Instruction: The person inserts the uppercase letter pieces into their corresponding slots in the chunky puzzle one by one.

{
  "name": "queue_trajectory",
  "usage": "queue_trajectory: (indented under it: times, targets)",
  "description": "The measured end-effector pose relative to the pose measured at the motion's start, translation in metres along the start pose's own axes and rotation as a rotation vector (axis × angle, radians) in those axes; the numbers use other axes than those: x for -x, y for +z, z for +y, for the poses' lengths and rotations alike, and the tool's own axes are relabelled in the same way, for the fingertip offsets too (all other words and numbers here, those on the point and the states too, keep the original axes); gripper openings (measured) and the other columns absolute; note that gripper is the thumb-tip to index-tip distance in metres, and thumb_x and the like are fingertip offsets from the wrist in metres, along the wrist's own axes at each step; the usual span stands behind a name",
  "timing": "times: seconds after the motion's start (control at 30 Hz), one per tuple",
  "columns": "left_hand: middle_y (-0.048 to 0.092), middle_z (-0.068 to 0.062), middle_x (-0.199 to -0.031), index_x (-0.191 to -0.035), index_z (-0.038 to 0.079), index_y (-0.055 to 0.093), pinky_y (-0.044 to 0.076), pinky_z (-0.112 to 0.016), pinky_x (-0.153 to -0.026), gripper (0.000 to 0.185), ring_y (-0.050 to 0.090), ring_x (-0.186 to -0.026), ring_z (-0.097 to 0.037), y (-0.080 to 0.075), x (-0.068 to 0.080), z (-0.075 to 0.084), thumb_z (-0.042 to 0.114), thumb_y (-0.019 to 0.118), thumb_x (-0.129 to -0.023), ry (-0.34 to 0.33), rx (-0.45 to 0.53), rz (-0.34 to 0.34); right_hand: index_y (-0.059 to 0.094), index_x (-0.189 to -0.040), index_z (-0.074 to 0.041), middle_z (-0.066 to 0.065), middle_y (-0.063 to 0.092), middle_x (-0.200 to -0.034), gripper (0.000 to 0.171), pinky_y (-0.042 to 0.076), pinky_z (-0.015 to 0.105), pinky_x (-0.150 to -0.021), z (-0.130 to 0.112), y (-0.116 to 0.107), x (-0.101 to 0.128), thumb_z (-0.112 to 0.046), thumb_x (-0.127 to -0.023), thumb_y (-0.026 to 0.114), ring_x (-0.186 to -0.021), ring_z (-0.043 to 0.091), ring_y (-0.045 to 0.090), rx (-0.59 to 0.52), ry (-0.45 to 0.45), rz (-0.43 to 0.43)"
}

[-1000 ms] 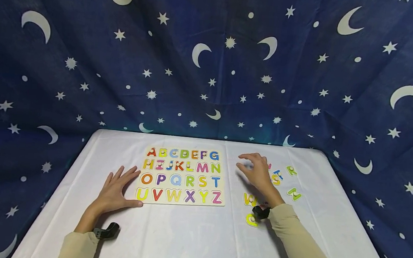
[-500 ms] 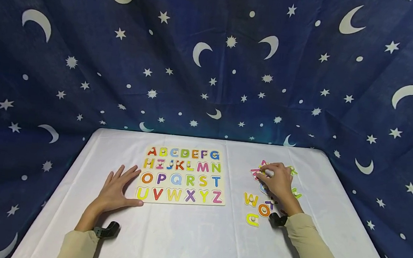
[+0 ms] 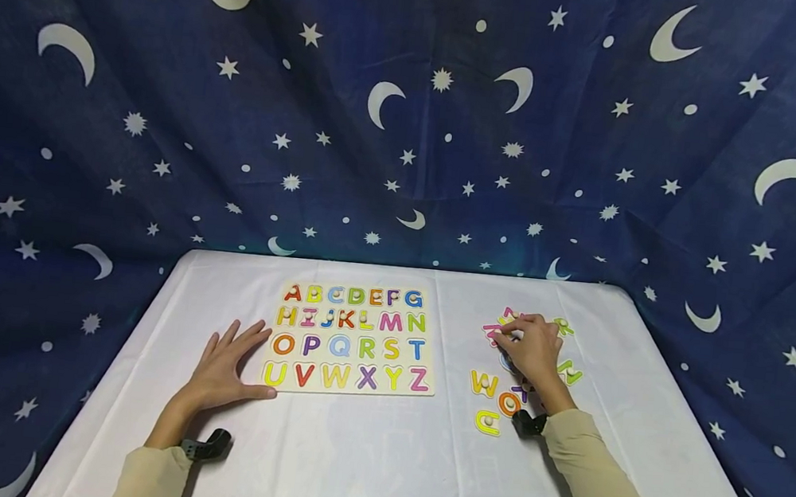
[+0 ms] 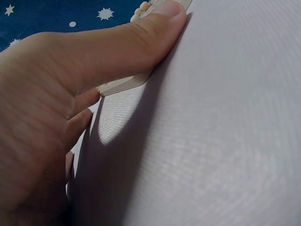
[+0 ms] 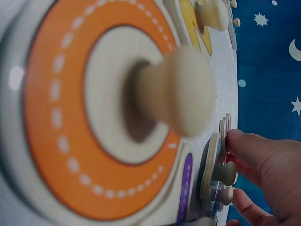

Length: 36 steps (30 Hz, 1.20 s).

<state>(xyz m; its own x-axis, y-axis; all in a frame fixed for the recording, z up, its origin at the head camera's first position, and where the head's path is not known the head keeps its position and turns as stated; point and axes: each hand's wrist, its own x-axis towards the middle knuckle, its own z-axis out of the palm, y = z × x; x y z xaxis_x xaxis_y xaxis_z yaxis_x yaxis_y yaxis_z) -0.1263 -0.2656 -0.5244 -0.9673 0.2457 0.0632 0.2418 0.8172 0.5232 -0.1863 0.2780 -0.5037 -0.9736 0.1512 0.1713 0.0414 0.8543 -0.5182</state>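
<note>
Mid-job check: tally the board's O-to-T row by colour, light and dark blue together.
Blue: 2, letter Q and letter T
Orange: 1, letter O
Purple: 1, letter P
Green: 1, letter R
Yellow: 1, letter S
Total: 6

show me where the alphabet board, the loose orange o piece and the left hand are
Alphabet board [image 3: 354, 347]: head view, on bare wood near its middle
Loose orange O piece [image 3: 508, 404]: head view, on its wooden knob
Left hand [image 3: 222, 372]: head view, on the back of the hand

Partly filled letter board [image 3: 351, 361] beside loose letters [image 3: 508, 404]
</note>
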Motion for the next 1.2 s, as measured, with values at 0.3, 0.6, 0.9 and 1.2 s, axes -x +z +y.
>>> queue_trajectory:
  times: [0.3,0.6,0.9,1.2]
  targets:
    - [0.035,-0.018,-0.164,-0.153,0.01,0.047,0.0,-0.069,-0.121,0.112,0.01,-0.154,-0.05,0.001,0.0,-0.001,0.059,0.091,-0.062,-0.003,-0.002,0.005,0.08,-0.094,-0.005,0.025,0.06,-0.13,0.019,0.034,0.059,-0.091,-0.005,0.003,-0.002,-0.022,-0.087,0.082,-0.12,0.045,0.043,0.006,0.018,-0.003]
    - [0.034,-0.018,-0.164,-0.153,0.01,0.047,-0.001,-0.069,-0.121,0.113,0.01,-0.154,-0.049,0.001,0.001,-0.001,0.06,0.091,-0.062,-0.011,-0.002,0.001,0.081,-0.094,-0.005,0.02,0.062,-0.126,0.017,0.033,0.06,-0.09,-0.025,0.001,-0.006,-0.019,-0.086,0.082,-0.118,0.044,0.044,-0.031,-0.066,0.022]
    - [0.034,-0.017,-0.164,-0.153,0.011,0.047,-0.001,-0.068,-0.122,0.113,0.01,-0.154,-0.049,0.0,0.0,0.001,0.059,0.091,-0.061,-0.016,-0.01,-0.006,0.082,-0.098,-0.005,0.018,0.064,-0.125,0.018,0.03,0.063,-0.098,-0.059,0.012,-0.009,-0.016,-0.084,0.082,-0.12,0.044,0.043,-0.189,-0.18,0.011]
    - [0.035,-0.017,-0.164,-0.153,0.011,0.047,-0.001,-0.069,-0.121,0.113,0.01,-0.154,-0.049,0.001,-0.001,0.0,0.059,0.091,-0.061,-0.014,-0.009,0.002,0.082,-0.095,-0.007,0.014,0.064,-0.124,0.014,0.031,0.061,-0.101,-0.095,0.039,-0.009,-0.016,-0.084,0.084,-0.119,0.04,0.043,-0.287,-0.268,-0.04]
